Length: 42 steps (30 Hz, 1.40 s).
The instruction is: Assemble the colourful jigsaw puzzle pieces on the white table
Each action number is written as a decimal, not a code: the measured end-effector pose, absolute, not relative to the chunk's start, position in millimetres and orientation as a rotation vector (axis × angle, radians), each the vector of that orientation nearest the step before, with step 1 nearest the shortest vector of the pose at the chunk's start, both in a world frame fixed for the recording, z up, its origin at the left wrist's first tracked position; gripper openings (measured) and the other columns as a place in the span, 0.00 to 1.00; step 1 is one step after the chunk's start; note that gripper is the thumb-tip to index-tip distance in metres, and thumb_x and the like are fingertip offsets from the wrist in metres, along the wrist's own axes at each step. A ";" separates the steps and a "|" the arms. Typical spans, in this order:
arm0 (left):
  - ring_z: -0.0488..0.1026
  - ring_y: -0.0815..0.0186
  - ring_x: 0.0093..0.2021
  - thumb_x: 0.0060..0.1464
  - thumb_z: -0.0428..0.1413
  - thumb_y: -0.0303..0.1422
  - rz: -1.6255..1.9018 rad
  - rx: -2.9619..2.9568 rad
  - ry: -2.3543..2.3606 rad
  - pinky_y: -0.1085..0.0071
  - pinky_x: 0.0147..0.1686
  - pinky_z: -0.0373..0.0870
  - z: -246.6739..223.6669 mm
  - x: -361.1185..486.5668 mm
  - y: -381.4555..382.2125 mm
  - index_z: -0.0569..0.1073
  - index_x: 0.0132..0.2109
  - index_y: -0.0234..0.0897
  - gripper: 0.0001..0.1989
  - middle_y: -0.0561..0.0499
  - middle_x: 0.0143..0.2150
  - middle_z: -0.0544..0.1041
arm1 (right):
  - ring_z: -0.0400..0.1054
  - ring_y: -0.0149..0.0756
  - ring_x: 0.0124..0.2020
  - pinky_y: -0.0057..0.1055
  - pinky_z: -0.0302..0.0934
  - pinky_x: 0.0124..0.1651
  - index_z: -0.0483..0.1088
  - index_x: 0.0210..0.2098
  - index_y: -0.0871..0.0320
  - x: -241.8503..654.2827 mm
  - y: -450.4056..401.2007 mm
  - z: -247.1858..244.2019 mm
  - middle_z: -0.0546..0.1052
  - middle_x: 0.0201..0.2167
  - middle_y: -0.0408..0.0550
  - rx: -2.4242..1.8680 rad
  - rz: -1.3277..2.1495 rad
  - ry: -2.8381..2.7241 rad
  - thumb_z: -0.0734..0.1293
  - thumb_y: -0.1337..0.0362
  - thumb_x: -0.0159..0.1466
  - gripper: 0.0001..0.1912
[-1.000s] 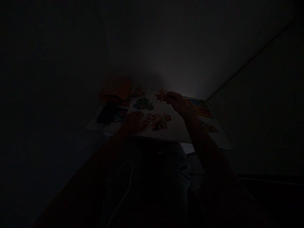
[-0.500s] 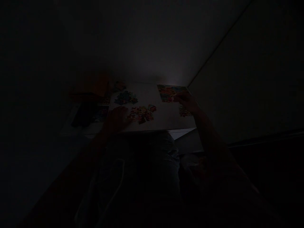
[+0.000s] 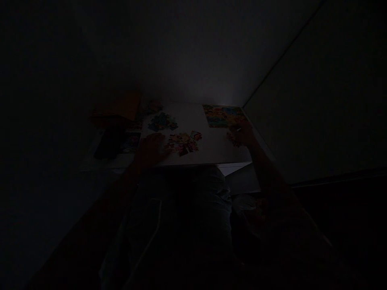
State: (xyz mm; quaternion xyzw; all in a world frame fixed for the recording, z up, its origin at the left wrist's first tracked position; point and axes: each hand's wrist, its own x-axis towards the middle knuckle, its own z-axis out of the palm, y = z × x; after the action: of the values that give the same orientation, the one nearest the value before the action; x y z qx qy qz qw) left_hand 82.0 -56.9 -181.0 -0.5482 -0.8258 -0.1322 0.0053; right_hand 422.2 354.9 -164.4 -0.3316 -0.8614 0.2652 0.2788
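just below the picture sheet (image 3: 219, 117), the right hand (image 3: 244, 133) overlaps puzzle pieces (image 3: 231, 139); its grip i cannot tell. left of the sheet, the loosely spread left hand (image 3: 151, 148), by sliding, may scatter the piece cluster (image 3: 183, 141).

White table (image 3: 216, 147) with puzzle pieces (image 3: 183, 139), colourful picture (image 3: 218, 117)

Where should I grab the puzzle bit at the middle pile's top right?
Probably pinch the right edge of that puzzle bit, coming from the right: it looks flat, and that side faces bare table, while the middle pile crowds its left. Too dark to tell if it's joined.
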 end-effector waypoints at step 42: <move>0.70 0.35 0.89 0.81 0.66 0.53 -0.541 -1.761 -2.617 0.36 0.87 0.67 -184.3 82.1 -60.2 0.74 0.86 0.43 0.38 0.33 0.90 0.72 | 0.78 0.69 0.66 0.69 0.76 0.75 0.77 0.72 0.52 161.3 232.1 -103.8 0.82 0.67 0.65 -0.250 0.586 -2.476 0.93 0.38 0.61 0.50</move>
State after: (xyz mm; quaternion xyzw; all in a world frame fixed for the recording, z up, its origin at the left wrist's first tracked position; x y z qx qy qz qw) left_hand 82.1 -60.2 -184.3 -0.5501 -0.8173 -0.1690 -0.0294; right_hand 161.3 232.1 -103.8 -0.0936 -0.9273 0.2194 0.2884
